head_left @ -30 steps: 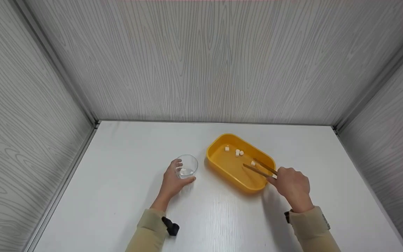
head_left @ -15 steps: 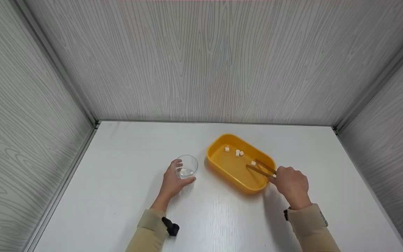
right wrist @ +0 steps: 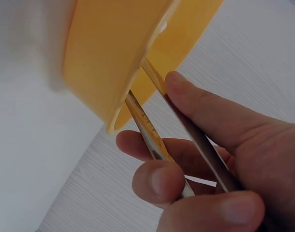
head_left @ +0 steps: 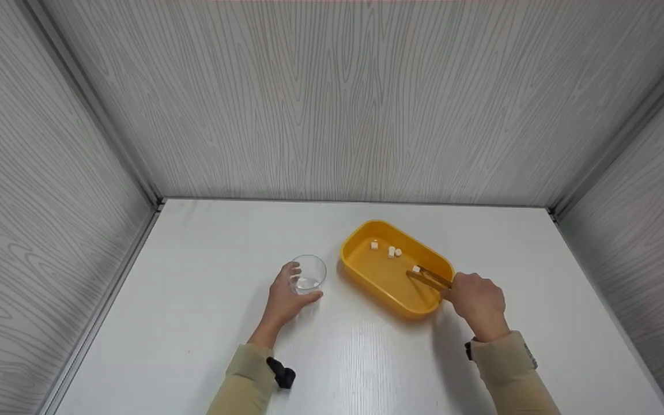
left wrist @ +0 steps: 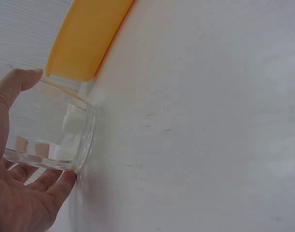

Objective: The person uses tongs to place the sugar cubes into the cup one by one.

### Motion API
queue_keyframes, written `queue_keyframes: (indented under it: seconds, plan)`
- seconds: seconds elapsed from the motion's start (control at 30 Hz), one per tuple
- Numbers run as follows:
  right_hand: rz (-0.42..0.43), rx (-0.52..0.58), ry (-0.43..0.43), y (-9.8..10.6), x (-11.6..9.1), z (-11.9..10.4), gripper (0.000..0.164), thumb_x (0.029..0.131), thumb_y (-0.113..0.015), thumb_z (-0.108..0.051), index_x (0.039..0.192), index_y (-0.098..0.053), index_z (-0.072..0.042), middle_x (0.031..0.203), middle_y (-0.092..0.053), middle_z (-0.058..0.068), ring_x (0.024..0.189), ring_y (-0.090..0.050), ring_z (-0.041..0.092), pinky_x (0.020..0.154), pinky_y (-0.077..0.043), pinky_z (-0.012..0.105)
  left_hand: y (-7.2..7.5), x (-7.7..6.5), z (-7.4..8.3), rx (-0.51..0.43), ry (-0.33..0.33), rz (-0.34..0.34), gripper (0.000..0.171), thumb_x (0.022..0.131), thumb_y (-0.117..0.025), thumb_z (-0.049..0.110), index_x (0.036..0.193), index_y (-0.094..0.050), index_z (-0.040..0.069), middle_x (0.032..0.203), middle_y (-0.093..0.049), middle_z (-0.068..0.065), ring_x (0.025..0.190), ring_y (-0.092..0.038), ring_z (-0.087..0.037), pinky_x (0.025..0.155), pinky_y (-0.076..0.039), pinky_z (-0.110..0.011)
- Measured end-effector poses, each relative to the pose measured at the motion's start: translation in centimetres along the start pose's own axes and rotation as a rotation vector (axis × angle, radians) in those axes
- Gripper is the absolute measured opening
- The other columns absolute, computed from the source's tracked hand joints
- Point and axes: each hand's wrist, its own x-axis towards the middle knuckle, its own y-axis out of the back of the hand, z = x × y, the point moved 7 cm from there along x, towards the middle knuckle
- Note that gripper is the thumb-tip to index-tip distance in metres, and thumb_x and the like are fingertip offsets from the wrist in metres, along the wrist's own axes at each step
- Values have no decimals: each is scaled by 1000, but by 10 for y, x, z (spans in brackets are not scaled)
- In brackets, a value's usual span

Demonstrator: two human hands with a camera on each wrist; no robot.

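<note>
My left hand (head_left: 285, 298) grips a clear glass cup (left wrist: 41, 113) that stands upright on the white table, thumb on one side and fingers on the other. To its right, my right hand (head_left: 477, 304) holds metal tweezers (head_left: 426, 280), reaching over the near right end of a yellow tray (head_left: 378, 275). Inside the tray, a small white cube (head_left: 416, 269) sits by the far tip of the tweezers; I cannot tell whether it is pinched. In the right wrist view, thumb and fingers press the two tweezer arms (right wrist: 198, 140), their tips hidden behind the tray wall.
Several other small white pieces (head_left: 391, 252) lie toward the back of the tray. Grey wood-grain panels (head_left: 343, 104) close off the back and both sides of the white table (head_left: 205, 323).
The tweezer tips have drawn closer together around the nearest white cube, which has shifted slightly. My right hand has moved a little left; the left hand and cup stay still.
</note>
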Motion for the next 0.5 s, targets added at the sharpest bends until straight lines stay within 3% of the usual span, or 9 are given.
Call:
queue_keyframes:
  seconds: [0.5]
  plan:
    - [-12,19,-1,-3,2,-1,31,88,-73,-26,94,-66,4,65,-57,7,53,-52,24,46,-45,36,-1,2,-3,-10,3,2,87,72,-88,23,142,-41,4,137,-51,-18,127,-48,-33,107,-38,-48]
